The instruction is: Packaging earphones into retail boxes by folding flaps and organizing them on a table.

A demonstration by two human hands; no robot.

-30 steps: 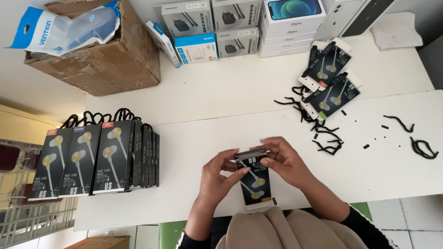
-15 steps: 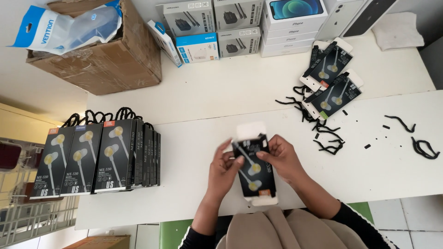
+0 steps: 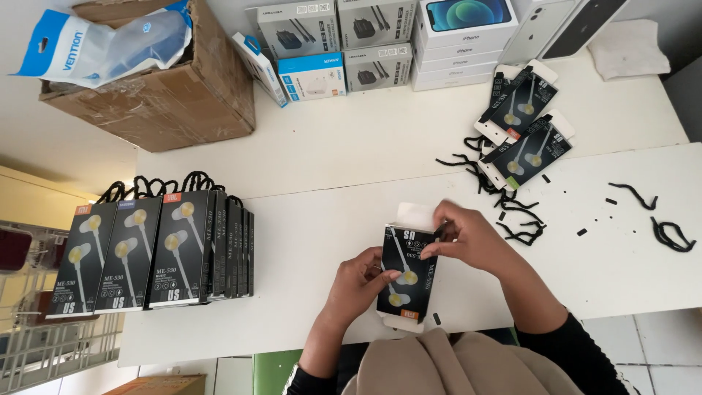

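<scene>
A black earphone box (image 3: pixel 406 272) with a white end flap lies flat on the white table (image 3: pixel 322 241) in front of me. My left hand (image 3: pixel 360 281) grips its left edge, thumb on the printed face. My right hand (image 3: pixel 468 235) pinches the box's upper right corner near the open white flap. To the left stands a row of several matching black earphone boxes (image 3: pixel 157 249) with black cords looped behind them. Two more such boxes (image 3: pixel 521 128) lie flat at the upper right.
Loose black twist ties (image 3: pixel 504 197) are scattered right of my hands, with more twist ties (image 3: pixel 662 223) near the right edge. A brown cardboard carton (image 3: pixel 161 95) sits at the back left. Charger and phone boxes (image 3: pixel 380 40) line the back. A wire rack (image 3: pixel 29 344) stands at the lower left.
The box has gone from edge-on between my hands to lying flat, face up. My right hand has shifted to its top right corner; my left hand stays on the left edge.
</scene>
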